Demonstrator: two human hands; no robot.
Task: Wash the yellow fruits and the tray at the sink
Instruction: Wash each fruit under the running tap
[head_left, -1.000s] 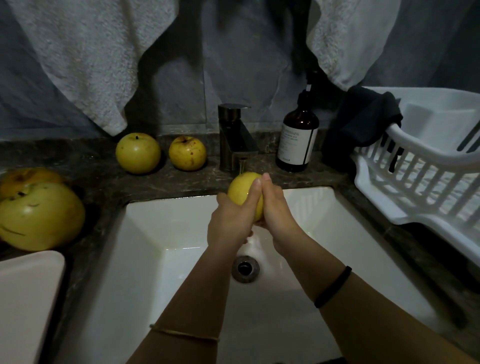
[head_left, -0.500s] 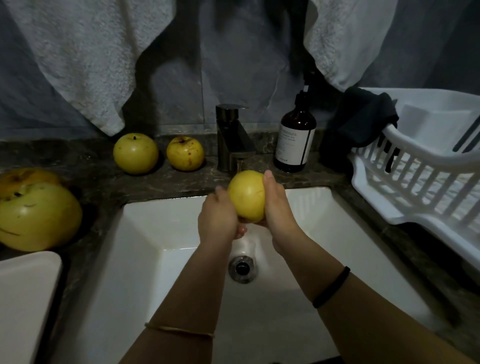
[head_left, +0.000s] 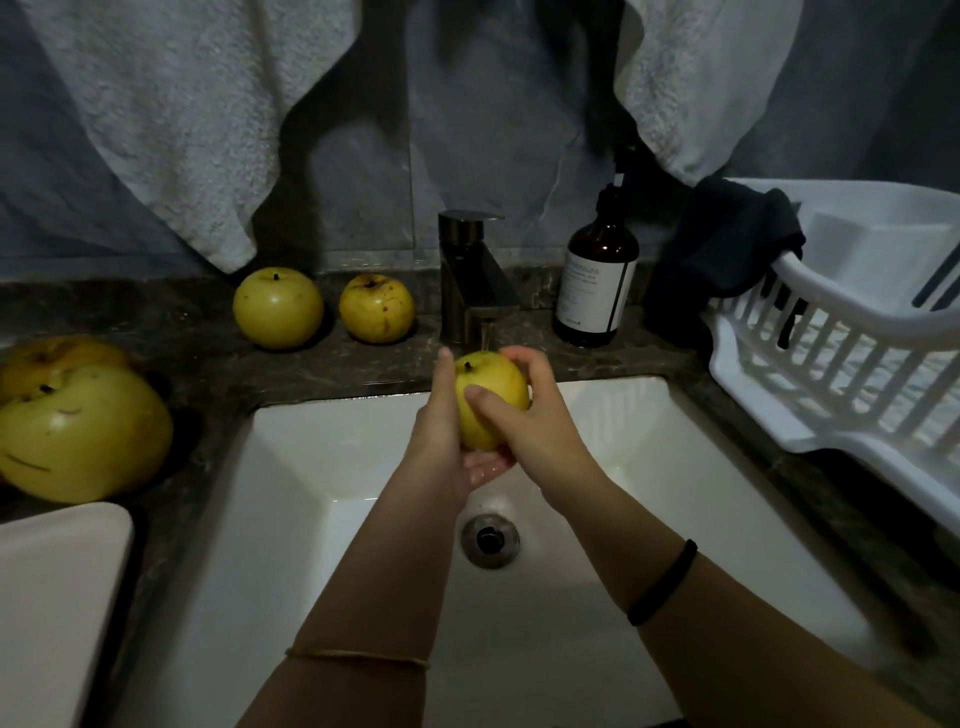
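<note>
Over the white sink (head_left: 322, 447), under the tap (head_left: 475, 280), we hold a yellow fruit (head_left: 491, 400): left hand (head_left: 447, 441) cups it, right hand (head_left: 535, 426) grips its side. Two fruits (head_left: 278, 306) sit on the counter (head_left: 197, 358).

Dim, grainy light filled the frame. The white sink (head_left: 322, 467) below the fingers (head_left: 519, 356) was brightest, with a wet sheen on the left hand (head_left: 441, 436) under the yellow fruit (head_left: 491, 400). Towels (head_left: 182, 130) above the fingers cast deep shadows on the wall (head_left: 467, 130). Wide-angle distortion bent the rack (head_left: 831, 364) to their right.
</note>
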